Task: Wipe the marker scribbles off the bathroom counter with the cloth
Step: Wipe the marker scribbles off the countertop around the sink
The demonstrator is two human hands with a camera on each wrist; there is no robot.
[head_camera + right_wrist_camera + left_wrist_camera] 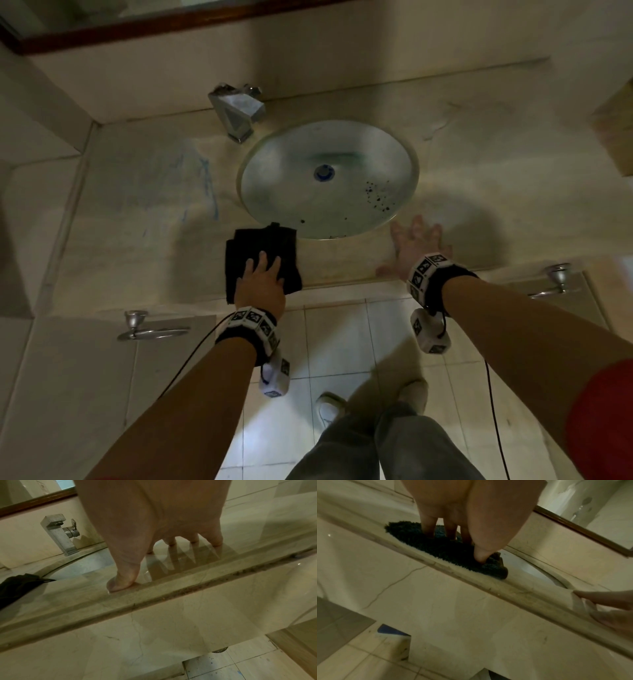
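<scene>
A folded black cloth (262, 245) lies on the beige stone counter (137, 246) just in front of the round basin. My left hand (262, 274) presses flat on the cloth (440, 550) with straight fingers (428, 527), thumb down at its near edge. Faint blue marker scribbles (205, 185) run over the counter to the left of the basin, beyond the cloth. My right hand (416, 241) rests spread and flat on the counter right of the basin, fingertips and thumb (120, 582) touching the stone near the front edge (171, 588). The cloth's corner (18, 584) shows at the left.
A round glass basin (274, 192) with dark specks sits mid-counter, a chrome faucet (239, 113) behind its left side. A wood-framed mirror (137, 27) hangs above. Two chrome handles (137, 325) (558, 277) project below the counter. A tan box (613, 126) stands far right.
</scene>
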